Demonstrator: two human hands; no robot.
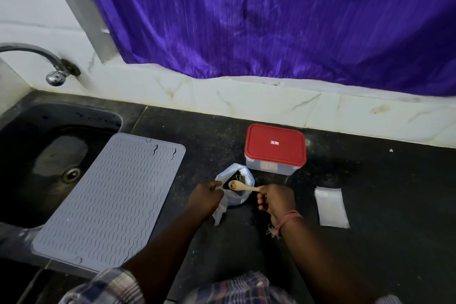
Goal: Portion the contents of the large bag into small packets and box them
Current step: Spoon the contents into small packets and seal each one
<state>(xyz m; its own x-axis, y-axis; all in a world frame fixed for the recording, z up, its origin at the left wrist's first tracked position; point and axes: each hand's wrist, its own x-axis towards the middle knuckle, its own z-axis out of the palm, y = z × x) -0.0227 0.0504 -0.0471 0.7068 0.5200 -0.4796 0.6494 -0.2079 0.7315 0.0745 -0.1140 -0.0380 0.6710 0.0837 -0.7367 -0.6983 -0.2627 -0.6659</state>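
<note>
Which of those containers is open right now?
The white plastic bag in front of the person: its mouth gapes, showing dark contents. The box behind it has its red lid on.

Plaid sleeves (111, 284) (pink wrist thread (286, 221))

The dark contents of the bag (235, 186) were too small to identify, and the left hand (206, 197) covered the bag's near left side. The spoon (243, 186) handle's end was hidden inside the right hand (276, 201). The box (275, 149) kept its lid on, so its inside was unseen; the lid's label was too small to read. The curtain (271, 17) was blurred and ran off the top and right edges. The tap (34, 57) was cut by the left edge, as was the sink (14, 145), which the mat (111, 200) partly covered. Whether the packets (330, 206) were one or several could not be told.
</note>
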